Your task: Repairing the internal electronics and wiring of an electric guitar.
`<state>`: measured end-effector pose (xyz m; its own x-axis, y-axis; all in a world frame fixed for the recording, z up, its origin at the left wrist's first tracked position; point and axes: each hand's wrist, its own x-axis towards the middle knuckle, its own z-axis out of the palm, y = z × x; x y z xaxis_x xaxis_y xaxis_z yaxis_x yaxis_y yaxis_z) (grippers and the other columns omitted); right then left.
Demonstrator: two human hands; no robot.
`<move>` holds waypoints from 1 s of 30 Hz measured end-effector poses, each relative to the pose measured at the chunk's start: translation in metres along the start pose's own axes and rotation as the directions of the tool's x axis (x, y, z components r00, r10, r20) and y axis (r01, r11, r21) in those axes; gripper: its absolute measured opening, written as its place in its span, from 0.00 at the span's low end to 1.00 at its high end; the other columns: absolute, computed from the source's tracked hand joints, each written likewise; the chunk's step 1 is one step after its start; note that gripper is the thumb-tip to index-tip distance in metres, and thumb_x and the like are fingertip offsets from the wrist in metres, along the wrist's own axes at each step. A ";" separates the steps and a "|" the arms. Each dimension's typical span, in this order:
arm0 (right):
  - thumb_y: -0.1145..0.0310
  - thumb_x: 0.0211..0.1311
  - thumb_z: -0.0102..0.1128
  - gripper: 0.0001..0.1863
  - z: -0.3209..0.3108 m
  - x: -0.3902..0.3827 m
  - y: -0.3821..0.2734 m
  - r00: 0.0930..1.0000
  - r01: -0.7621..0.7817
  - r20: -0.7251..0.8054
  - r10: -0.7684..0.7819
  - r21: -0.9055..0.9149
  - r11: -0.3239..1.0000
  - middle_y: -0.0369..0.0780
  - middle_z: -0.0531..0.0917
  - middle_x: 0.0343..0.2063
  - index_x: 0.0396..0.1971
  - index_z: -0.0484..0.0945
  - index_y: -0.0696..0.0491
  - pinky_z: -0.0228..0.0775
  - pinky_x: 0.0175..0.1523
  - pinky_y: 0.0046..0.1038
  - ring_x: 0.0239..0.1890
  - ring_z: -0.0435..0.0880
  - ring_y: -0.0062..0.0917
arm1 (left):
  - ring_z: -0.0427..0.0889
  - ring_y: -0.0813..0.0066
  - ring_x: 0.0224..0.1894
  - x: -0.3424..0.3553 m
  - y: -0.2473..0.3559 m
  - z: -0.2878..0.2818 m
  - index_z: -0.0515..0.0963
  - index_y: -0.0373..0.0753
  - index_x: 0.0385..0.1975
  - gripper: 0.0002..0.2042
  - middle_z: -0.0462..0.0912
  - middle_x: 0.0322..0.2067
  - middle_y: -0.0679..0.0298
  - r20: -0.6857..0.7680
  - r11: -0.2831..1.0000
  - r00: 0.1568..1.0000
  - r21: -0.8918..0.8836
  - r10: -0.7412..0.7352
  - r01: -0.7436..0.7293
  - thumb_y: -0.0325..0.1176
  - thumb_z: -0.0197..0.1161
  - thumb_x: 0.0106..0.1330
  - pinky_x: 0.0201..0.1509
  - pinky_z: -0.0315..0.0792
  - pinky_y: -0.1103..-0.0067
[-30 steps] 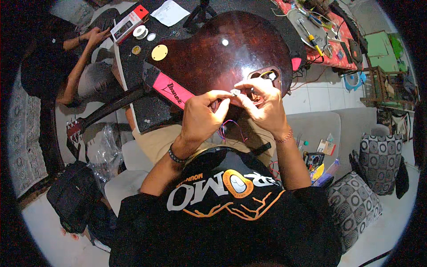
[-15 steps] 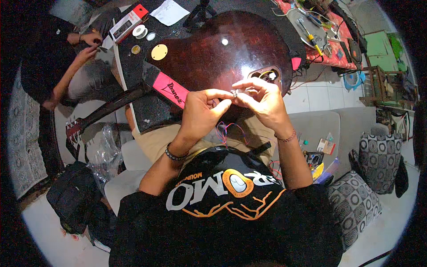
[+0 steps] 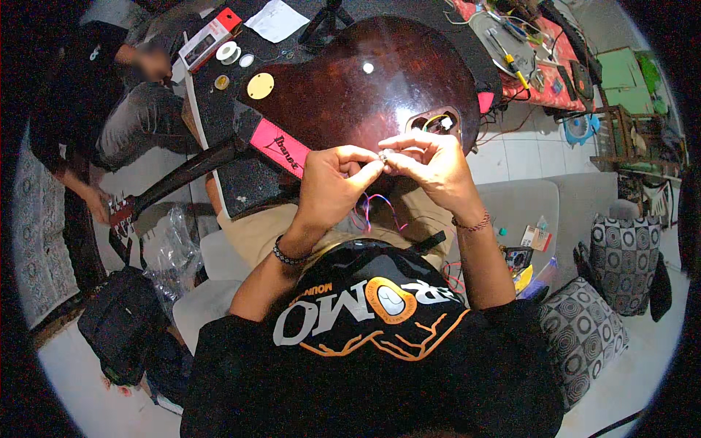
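Head view: the small metal part [image 3: 382, 155] pinched between the two hands is mostly covered by fingertips, so its kind cannot be told. Thin pink and blue wires [image 3: 374, 209] hang in a loop below the hands; where their upper ends go is hidden behind the fingers. The neck of the guitar [image 3: 365, 91] is cut off by the desk edge and by the pink strip, and the far tools on the red mat [image 3: 544, 62] are too small to make out. Another person [image 3: 109, 109] sits at the upper left, only partly in view.

A pink rectangular label [image 3: 281, 148] with dark script lies slantwise across the guitar's neck joint, just left of the left hand. A long red and white box [image 3: 209, 39] lies at the desk's [image 3: 241, 186] far left corner, a white sheet of paper [image 3: 277, 20] beside it. A round yellow disc [image 3: 260, 85] sits on the desk near the guitar's shoulder. A small pale carton [image 3: 535, 236] lies on the grey couch to the right.

The left hand [image 3: 332, 182] has thumb and forefinger closed on the metal part, other fingers curled. The right hand [image 3: 431, 162] meets it, fingertips closed on the same part, over the guitar's lower edge, beside the open cavity [image 3: 437, 121].
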<state>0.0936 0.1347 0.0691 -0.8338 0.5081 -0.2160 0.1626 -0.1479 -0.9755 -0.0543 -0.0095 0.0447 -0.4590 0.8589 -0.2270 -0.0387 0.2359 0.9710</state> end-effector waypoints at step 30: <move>0.73 0.70 0.67 0.14 -0.001 0.003 0.014 0.995 0.094 -0.011 -0.097 -0.150 0.984 0.42 0.89 0.41 0.51 0.85 0.64 0.84 0.49 0.23 0.41 0.88 0.22 | 0.87 0.82 0.35 0.002 0.013 0.000 0.86 0.27 0.39 0.05 0.91 0.35 0.60 0.024 0.977 0.996 -0.194 -0.082 0.085 0.24 0.70 0.68 0.41 0.80 0.85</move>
<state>0.0944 0.1347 0.0545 -0.8396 0.5295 -0.1213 0.1609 0.0292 -0.9865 -0.0562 -0.0047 0.0567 -0.4331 0.8471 -0.3079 -0.2488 0.2160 0.9442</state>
